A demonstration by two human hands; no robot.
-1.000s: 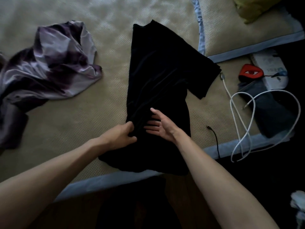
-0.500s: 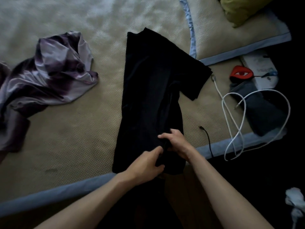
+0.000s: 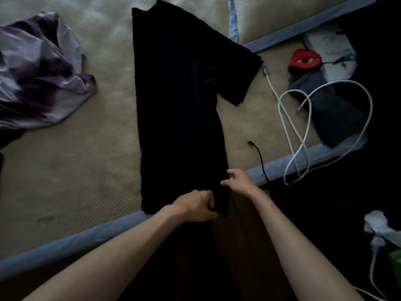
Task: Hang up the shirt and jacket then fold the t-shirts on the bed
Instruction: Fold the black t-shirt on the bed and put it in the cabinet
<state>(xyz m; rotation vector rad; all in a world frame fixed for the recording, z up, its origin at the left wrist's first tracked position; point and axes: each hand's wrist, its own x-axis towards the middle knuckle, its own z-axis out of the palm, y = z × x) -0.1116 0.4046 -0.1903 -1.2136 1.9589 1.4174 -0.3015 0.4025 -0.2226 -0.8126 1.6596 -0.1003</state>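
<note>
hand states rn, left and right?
Left hand: grips the black t-shirt at its hem.
Right hand: pinches the same hem's right edge.

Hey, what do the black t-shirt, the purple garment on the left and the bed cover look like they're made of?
Black t-shirt: soft matte knit, probably cotton jersey; no shine, lies limp.
Purple garment: smooth, slightly glossy fabric, maybe satin or polyester; bright highlights on its folds.
Bed cover: beige woven or mesh mat, by its fine grid texture, with blue cloth edging.
</note>
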